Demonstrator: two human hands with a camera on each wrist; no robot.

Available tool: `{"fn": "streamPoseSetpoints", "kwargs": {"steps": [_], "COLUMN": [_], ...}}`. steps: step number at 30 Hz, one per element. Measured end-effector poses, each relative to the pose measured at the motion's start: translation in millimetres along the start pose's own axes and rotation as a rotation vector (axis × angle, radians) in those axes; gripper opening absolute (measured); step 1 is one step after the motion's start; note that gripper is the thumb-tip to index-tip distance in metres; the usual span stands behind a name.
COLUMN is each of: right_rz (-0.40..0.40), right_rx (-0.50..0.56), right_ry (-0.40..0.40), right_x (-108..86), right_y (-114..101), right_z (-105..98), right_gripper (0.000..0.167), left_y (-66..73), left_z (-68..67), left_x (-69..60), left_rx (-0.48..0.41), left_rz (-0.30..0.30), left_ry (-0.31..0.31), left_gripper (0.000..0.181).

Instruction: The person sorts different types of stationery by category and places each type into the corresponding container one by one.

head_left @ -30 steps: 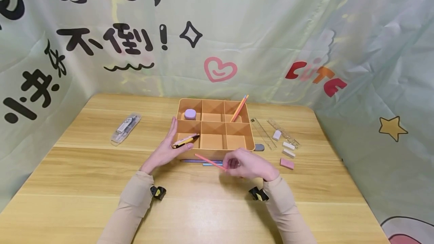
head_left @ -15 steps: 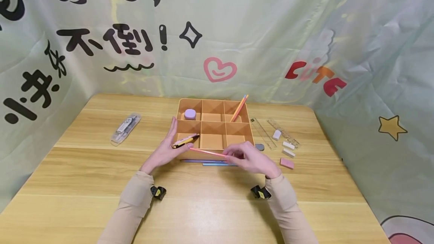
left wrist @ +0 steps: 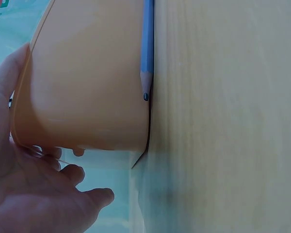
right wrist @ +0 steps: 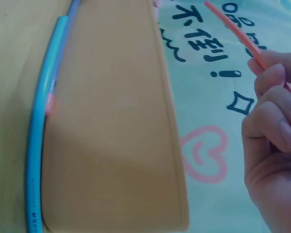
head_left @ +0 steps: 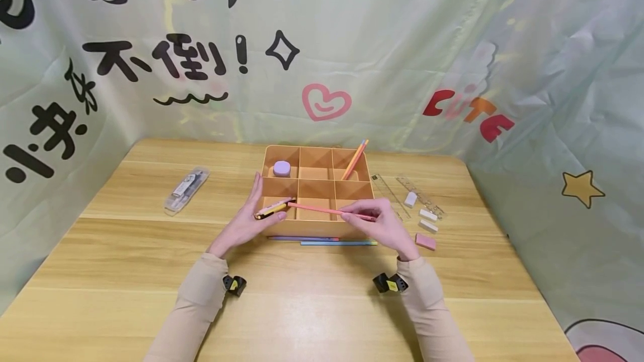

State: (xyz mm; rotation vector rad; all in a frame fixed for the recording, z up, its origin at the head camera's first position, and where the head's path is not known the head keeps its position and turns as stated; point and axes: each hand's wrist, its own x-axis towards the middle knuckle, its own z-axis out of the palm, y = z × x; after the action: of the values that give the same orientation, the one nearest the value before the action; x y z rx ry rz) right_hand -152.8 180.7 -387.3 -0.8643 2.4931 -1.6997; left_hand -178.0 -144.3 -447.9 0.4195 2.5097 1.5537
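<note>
My right hand (head_left: 376, 222) pinches a slim pink pencil (head_left: 317, 209) between thumb and fingers, over the front compartments of an orange-brown organizer box (head_left: 302, 229). The pencil points left, its tip close to the pens (head_left: 274, 209) in the front left compartment. My left hand (head_left: 246, 219) rests at the box's front left corner, thumb at the front rim and straight fingers along the left side; in the left wrist view its fingers (left wrist: 72, 174) touch little but the box wall. A purple round-cornered object (head_left: 282, 169) sits in the back left compartment, pencils (head_left: 355, 160) lean in the back right.
Blue pencils (head_left: 337, 243) lie along the box's front. To the right are clear rulers (head_left: 389, 197), white erasers (head_left: 428, 215) and a pink eraser (head_left: 425, 241). A clear pen case (head_left: 186, 190) lies at the left. A printed cloth (head_left: 402, 43) hangs behind the table.
My right hand has lifted the pink pencil from in front of the box, up and over its front rim, turning it nearly level. The left hand has stayed at the corner.
</note>
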Motion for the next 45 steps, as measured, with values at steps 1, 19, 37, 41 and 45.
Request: {"fn": "streamPoseSetpoints", "kwargs": {"steps": [1, 19, 37, 41, 45], "right_rz": [-0.007, -0.073, -0.133, -0.141, -0.118], "right_rx": [0.017, 0.446, 0.804, 0.832, 0.858], "right_ry": [0.019, 0.25, 0.481, 0.503, 0.543], "right_x": [-0.3, -1.4, 3.0, 3.9, 3.8], "right_y": [0.3, 0.6, 4.0, 6.1, 7.9], "right_z": [-1.7, -15.6, -21.8, -23.8, -25.4], "right_gripper": [0.012, 0.019, 0.021, 0.02, 0.017], "left_y": [0.4, 1.7, 2.2, 1.5, 1.3], "left_z": [-0.2, -0.1, 0.1, -0.1, -0.2], "left_x": [-0.2, -0.8, -0.4, -0.7, -0.7], "left_rx": [0.0, 0.001, 0.001, 0.004, 0.006], "left_rz": [-0.003, 0.005, -0.001, 0.001, -0.001], "left_ry": [-0.002, 0.002, -0.003, -0.005, -0.005], "left_gripper": [0.112, 0.111, 0.11, 0.11, 0.111]}}
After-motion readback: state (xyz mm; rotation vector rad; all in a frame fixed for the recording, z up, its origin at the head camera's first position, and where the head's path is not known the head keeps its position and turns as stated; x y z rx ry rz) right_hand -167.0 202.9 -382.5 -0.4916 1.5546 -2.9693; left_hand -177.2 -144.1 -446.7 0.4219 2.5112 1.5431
